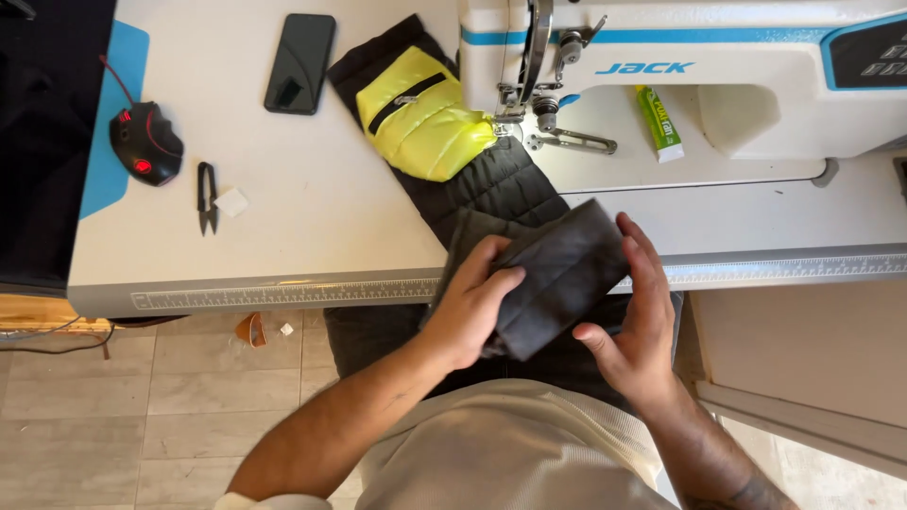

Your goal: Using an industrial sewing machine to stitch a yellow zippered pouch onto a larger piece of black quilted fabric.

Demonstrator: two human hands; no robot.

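The person's left hand [470,307] and right hand [635,321] are both closed around a folded piece of dark grey fabric [557,274], held just above the near edge of the white bench [312,217]; the left fingers curl over the top fold while the right hand cups the far end with thumb below. The piece seems joined to a long black quilted panel [501,184] that runs up the bench to the sewing machine [680,76] and hangs down over the bench edge towards the lap. A bright yellow zipped pocket [420,118] lies on that panel, touching the presser foot [515,123]. To the left sit a black phone [299,63], thread snips [206,196] and a black and red computer mouse [145,142]; a green tube [658,123] rests on the machine bed. The fold is judged best handled by keeping its edges flush and pinched firmly on both sides, with slack left in the panel so the pocket is not dragged from under the foot
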